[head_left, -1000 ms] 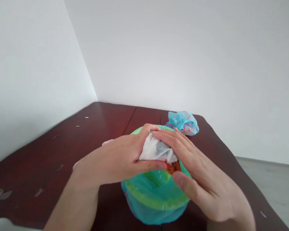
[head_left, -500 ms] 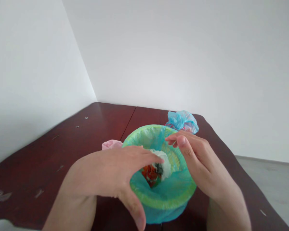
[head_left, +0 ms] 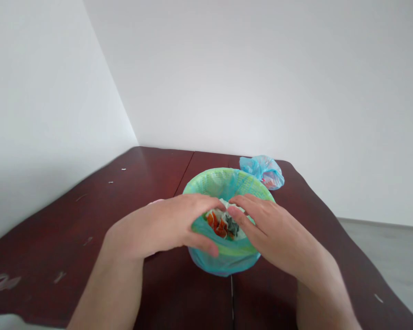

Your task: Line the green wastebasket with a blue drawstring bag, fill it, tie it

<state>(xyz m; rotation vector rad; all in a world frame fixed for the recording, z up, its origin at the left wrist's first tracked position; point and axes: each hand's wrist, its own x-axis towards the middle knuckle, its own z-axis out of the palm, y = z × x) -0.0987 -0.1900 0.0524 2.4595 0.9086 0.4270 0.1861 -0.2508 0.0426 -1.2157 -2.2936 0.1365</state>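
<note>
A light green woven basket [head_left: 215, 175] stands on the table, lined with a thin blue plastic bag [head_left: 223, 265] folded over its rim. Inside lies crumpled waste paper [head_left: 221, 225], white with orange and dark grey-green patches. My left hand [head_left: 172, 222] reaches over the basket's left side, fingers stretched and thumb apart near the front rim. From the right, my right hand [head_left: 266, 224] is over the rim, its thumb and fingers apart close to the paper. Whether the fingertips touch the paper or bag I cannot tell.
Behind the basket to the right sits a tied light blue plastic bag [head_left: 263, 172]. Something pink [head_left: 155, 201] is mostly hidden behind my left hand. The dark red table [head_left: 72, 229] meets white walls at the back and left, with small scraps on its left side.
The basket now sits farther from me and appears smaller. My right hand has moved left over the basket, so both hands' fingertips are nearer each other. The pink thing is more covered.
</note>
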